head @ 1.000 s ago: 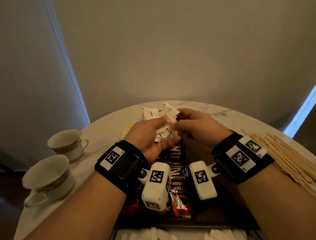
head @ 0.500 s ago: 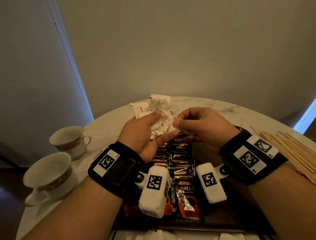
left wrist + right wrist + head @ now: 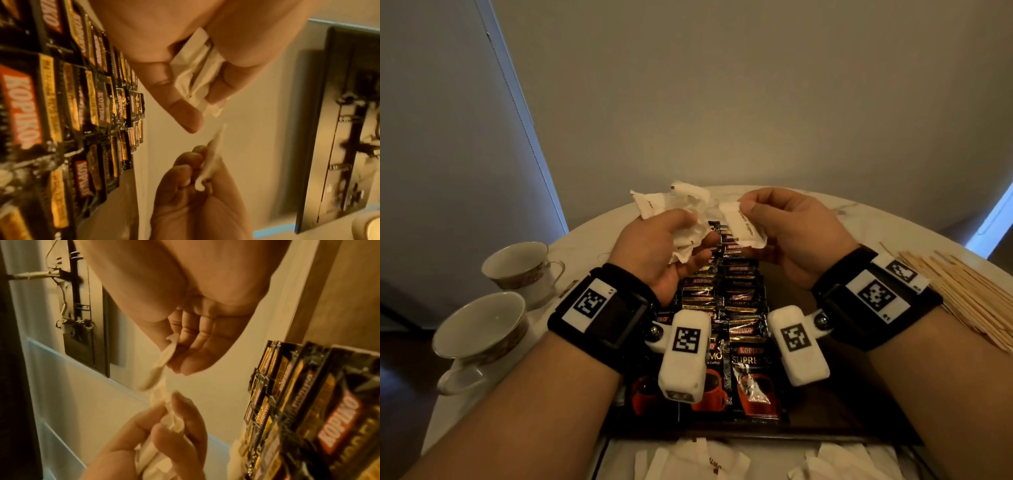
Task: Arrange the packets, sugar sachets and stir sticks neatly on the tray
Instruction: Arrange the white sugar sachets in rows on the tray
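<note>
Above the far end of the dark tray [image 3: 722,434], my left hand [image 3: 690,236] grips a crumpled bunch of white sugar sachets [image 3: 683,214]. From the left wrist view the bunch [image 3: 195,74] sits between thumb and curled fingers. My right hand [image 3: 751,219] pinches a single sachet [image 3: 743,226] just right of the bunch, and it shows edge-on in the right wrist view [image 3: 162,361]. Two overlapping rows of black Kopiko coffee packets [image 3: 726,308] fill the tray's middle. Wooden stir sticks [image 3: 962,298] lie in a pile on the table to the right.
Two teacups [image 3: 520,263] [image 3: 479,329] stand on the round marble table [image 3: 585,246] at the left. More white sachets [image 3: 688,459] lie at the near edge, below the tray. A wall rises close behind the table.
Both hands have risen from the table with the sachets. The right hand has drawn one sachet out of the bunch and moved it a little to the right.
</note>
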A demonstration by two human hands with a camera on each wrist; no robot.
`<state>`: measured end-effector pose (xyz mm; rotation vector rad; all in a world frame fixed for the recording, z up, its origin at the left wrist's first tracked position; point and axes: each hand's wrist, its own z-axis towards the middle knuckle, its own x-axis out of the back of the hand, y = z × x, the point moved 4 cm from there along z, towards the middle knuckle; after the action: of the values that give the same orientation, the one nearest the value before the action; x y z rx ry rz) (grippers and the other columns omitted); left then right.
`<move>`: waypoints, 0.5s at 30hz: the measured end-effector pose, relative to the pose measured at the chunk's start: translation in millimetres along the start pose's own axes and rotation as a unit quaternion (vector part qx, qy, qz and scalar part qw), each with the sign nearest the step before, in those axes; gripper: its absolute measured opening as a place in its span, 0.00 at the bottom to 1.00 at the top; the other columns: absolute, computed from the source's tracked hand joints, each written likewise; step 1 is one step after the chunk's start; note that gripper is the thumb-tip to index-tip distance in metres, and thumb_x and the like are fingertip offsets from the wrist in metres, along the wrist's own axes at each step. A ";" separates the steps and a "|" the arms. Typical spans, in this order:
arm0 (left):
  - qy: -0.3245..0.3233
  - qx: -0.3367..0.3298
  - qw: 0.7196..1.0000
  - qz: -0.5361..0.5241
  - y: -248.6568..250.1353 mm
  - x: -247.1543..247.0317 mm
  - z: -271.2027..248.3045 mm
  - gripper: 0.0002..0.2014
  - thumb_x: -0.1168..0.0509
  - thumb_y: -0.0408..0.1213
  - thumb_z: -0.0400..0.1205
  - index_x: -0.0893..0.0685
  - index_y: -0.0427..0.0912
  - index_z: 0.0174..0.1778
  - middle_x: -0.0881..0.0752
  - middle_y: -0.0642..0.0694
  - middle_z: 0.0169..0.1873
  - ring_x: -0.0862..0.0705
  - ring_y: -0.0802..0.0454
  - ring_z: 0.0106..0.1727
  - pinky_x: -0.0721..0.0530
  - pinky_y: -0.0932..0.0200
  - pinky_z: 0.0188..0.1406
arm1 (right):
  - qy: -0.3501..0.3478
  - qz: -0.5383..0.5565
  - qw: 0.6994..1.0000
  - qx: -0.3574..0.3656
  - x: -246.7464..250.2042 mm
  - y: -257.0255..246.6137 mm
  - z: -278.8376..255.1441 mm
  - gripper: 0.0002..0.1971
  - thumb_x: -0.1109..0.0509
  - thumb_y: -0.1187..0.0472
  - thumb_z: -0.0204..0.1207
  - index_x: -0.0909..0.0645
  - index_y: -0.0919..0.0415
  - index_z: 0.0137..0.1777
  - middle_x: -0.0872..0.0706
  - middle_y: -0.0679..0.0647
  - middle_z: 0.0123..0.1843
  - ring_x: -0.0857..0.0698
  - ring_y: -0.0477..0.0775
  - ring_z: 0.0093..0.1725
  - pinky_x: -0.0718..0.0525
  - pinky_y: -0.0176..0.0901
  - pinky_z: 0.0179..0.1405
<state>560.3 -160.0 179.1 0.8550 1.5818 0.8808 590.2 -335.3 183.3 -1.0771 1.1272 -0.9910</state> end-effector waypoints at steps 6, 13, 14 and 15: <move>-0.078 0.000 0.996 0.050 -3.7 -12.3 -10.8 0.20 0.22 0.40 0.75 0.14 0.43 0.63 0.05 0.42 0.48 0.06 0.48 0.41 0.12 0.60 0.27 | -0.020 -0.066 0.995 0.076 -6.4 -5.5 -5.4 0.03 0.26 0.65 0.81 0.12 0.62 0.53 0.07 0.60 0.45 0.08 0.60 0.41 0.10 0.51 0.38; -0.018 -0.035 0.999 0.018 1.4 -3.7 -4.2 0.12 0.25 0.26 0.79 0.12 0.34 0.58 0.05 0.38 0.47 0.06 0.47 0.39 0.10 0.61 0.31 | -0.085 -0.092 0.991 -0.037 -2.8 -0.7 -8.2 0.17 0.20 0.56 0.70 0.12 0.67 0.55 0.10 0.55 0.38 0.14 0.49 0.33 0.12 0.43 0.36; -0.013 -0.040 0.999 0.013 2.2 -3.1 -3.8 0.12 0.25 0.26 0.78 0.12 0.35 0.57 0.05 0.38 0.48 0.06 0.46 0.39 0.10 0.60 0.31 | -0.065 -0.081 0.994 -0.032 -1.5 -1.6 -7.5 0.13 0.22 0.58 0.74 0.12 0.65 0.53 0.10 0.55 0.37 0.14 0.49 0.33 0.12 0.44 0.35; -0.009 -0.042 0.999 0.007 2.6 -2.6 -3.0 0.13 0.24 0.26 0.78 0.12 0.36 0.58 0.05 0.38 0.48 0.06 0.47 0.40 0.10 0.60 0.31 | -0.042 -0.065 0.997 -0.029 -0.3 -2.3 -6.5 0.09 0.23 0.58 0.78 0.11 0.64 0.52 0.09 0.56 0.38 0.14 0.50 0.33 0.12 0.44 0.35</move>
<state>558.0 -161.4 183.0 0.8142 1.5142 0.9407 583.6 -336.4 185.0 -1.2403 1.0331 -1.0087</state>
